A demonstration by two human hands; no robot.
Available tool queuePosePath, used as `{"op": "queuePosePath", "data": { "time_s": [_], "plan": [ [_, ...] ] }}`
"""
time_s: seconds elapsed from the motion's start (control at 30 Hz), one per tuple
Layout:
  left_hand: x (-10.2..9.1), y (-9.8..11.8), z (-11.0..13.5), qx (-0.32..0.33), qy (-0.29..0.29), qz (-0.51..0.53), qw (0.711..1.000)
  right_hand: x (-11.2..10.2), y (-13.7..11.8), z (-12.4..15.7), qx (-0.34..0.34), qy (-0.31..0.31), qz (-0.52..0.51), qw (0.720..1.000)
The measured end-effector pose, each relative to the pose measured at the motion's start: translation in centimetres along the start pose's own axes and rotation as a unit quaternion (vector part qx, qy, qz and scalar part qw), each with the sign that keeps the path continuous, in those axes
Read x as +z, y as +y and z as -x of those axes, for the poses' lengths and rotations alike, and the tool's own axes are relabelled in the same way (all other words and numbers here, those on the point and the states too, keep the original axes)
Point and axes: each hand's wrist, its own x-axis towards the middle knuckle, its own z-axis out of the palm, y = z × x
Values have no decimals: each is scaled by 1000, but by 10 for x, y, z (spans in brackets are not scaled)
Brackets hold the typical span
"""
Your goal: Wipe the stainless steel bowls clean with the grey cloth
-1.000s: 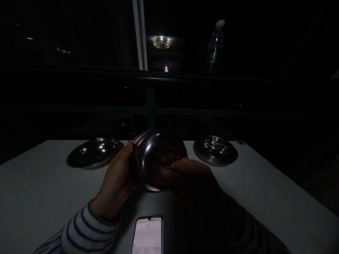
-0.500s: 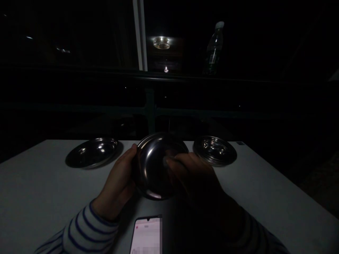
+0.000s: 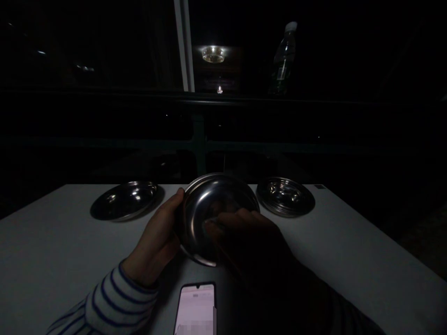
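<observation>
A round, shiny stainless steel dish [image 3: 200, 200] is held up above the white table, tilted toward me. My left hand [image 3: 162, 232] grips its left edge, thumb near the rim and the other fingers partly hidden behind. Over the lower right of the dish's surface lies my right hand [image 3: 244, 232], fingers closed and in deep shadow. Whatever it may be pinching at the fingertips is too dark to make out. Below the dish a phone [image 3: 195, 307] with a lit screen rests on the table.
On the white table [image 3: 63, 260], one steel dish [image 3: 125, 200] sits at the back left. A stack of similar dishes [image 3: 286, 197] stands at the back right. Beyond the table's far edge, a plastic bottle [image 3: 284, 56] is upright in the dark.
My right hand has slid left and slightly down across the dish's surface. The dish has tipped a little, and my left hand keeps its grip on the edge.
</observation>
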Motion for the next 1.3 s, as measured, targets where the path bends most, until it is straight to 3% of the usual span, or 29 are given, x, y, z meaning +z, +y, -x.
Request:
{"op": "queuePosePath", "data": {
  "time_s": [0.17,0.37,0.57,0.77,0.97,1.13,1.3],
  "plan": [
    [1,-1,-1,-5,19,-6,1000,-5,9,-2,71,34,37,996],
    [-1,-3,-4,-8,16,-22,1000,1,0,-4,19,-1,0,1000],
    [-1,-4,-2,-10,-3,-19,1000,-2,4,-3,58,18,6,998],
    [-3,-5,-3,-8,-4,-33,999,2,-10,-3,0,-13,21,1000],
    [-2,-5,-4,4,-18,-26,999,-5,2,-3,54,32,33,997],
    [-3,-6,-5,4,-24,-36,999,0,-2,-3,-7,7,15,1000],
    [-1,-5,-4,-6,-10,-42,999,-1,4,-2,60,19,12,998]
  ]
}}
